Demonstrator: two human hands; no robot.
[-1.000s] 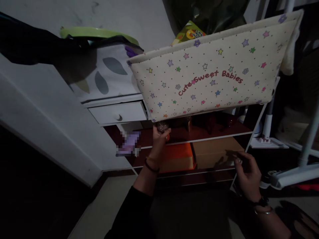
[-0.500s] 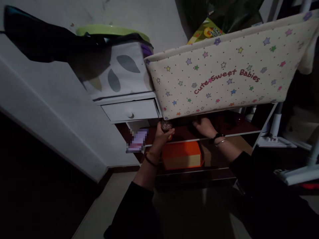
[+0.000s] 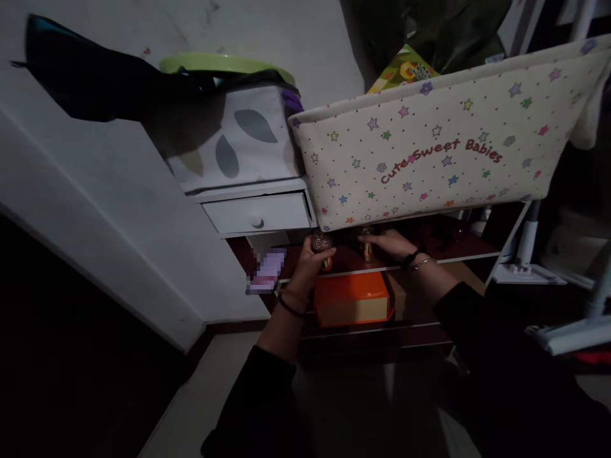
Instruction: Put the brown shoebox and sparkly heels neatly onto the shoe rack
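- Fingers of the left hand (image 3: pixel 310 264) curl around a glittery item (image 3: pixel 321 242) on the dark shelf (image 3: pixel 443 245).
- The right hand (image 3: pixel 389 243) touches a second small item (image 3: pixel 366 249); its grip is unclear.
- A star-print fabric bin (image 3: pixel 429 152) overhangs and hides the shelf's back; an orange box (image 3: pixel 351 298) sits below.

At centre frame the star-printed fabric bin (image 3: pixel 429 152) overhangs the dark red shelf (image 3: pixel 449 245), leaving only a low gap. The orange box (image 3: pixel 352 299) fills the shelf below; the floor at bottom lies open.

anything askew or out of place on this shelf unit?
The star-print fabric bin sits tilted, its right end higher, overhanging the shelf where the left hand grips a glittery object. A dark cloth droops off the leaf-print box.
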